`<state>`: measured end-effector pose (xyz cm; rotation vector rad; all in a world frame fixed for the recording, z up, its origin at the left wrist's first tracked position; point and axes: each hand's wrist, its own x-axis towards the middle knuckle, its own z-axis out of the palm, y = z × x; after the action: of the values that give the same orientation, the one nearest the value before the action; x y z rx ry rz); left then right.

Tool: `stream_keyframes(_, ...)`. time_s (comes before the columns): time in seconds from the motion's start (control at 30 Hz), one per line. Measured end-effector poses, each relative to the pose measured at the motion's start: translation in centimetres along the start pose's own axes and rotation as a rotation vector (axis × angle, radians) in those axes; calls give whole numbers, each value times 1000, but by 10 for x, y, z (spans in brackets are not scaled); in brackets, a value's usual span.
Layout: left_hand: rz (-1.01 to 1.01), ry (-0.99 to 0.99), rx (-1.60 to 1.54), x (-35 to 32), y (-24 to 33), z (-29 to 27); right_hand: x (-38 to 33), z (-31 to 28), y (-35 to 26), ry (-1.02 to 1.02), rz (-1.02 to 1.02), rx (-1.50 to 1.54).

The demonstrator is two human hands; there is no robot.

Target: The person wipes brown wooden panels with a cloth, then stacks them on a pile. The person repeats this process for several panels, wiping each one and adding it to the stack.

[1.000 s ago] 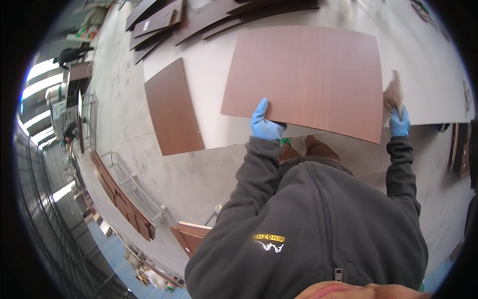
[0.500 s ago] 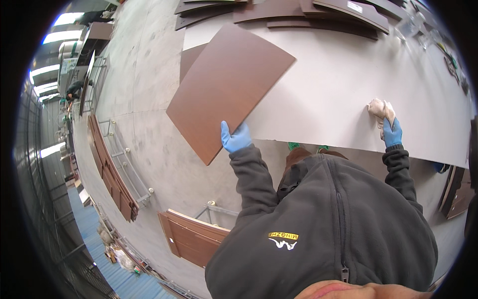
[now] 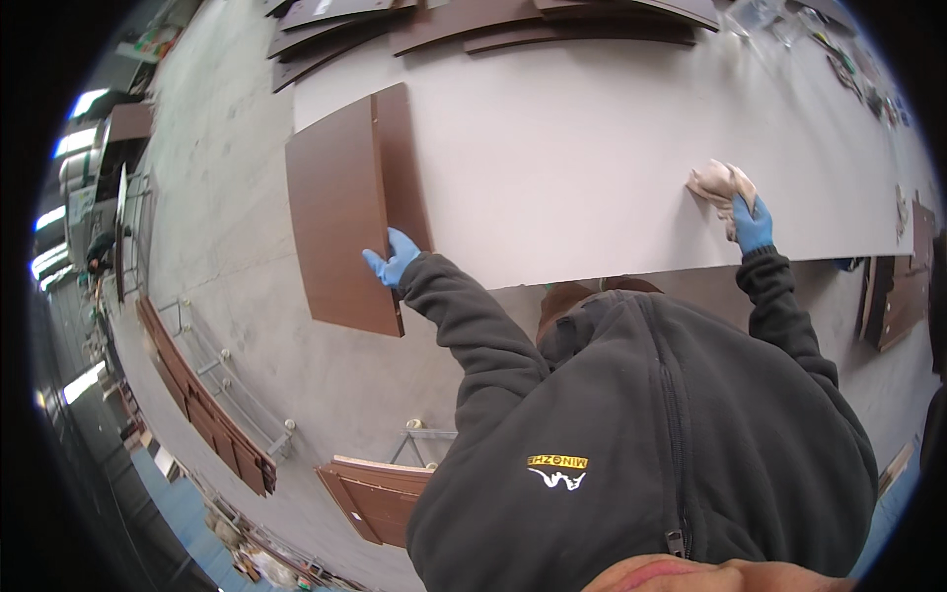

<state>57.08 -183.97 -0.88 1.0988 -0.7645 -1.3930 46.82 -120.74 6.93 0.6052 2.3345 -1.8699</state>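
Note:
My left hand (image 3: pixel 397 259), in a blue glove, grips the near right edge of a brown wooden panel (image 3: pixel 337 212). The panel is at the left end of the white-topped table (image 3: pixel 552 148) and overhangs toward the floor. Just behind its edge, a second brown panel (image 3: pixel 400 158) shows in part, lying on the tabletop. On the right, my right hand (image 3: pixel 753 224), also blue-gloved, holds a crumpled off-white cloth (image 3: pixel 722 185) over the table near its front edge. Part of the cloth bunches out beyond the fingers.
Stacked dark brown panels (image 3: pixel 552 28) lie along the table's far side. Clear plastic wrap (image 3: pixel 758 18) sits at the far right. Carts with brown panels (image 3: pixel 202 395) stand on the floor to the left, with more panels (image 3: pixel 380 493) nearer me. Other boards (image 3: pixel 900 296) lean at the right.
The brown panel has swung from a slant to nearly straight and shifted left, uncovering more of the panel behind it. My right hand keeps the cloth. The whole view has shifted slightly.

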Motion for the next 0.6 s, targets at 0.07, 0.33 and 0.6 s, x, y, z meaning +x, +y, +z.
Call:
stream_keyframes(0.07, 77, 34, 360, -1, -2, 3, -2, 14, -8, 4, 22, 56)
stream_keyframes(0.33, -1166, -184, -806, -45, 30, -3, -23, 188, -84, -308, -776, -135)
stream_keyframes(0.6, -1008, -566, 311, -79, 112, -24, -125, 387, -34, -899, -1271, -945)
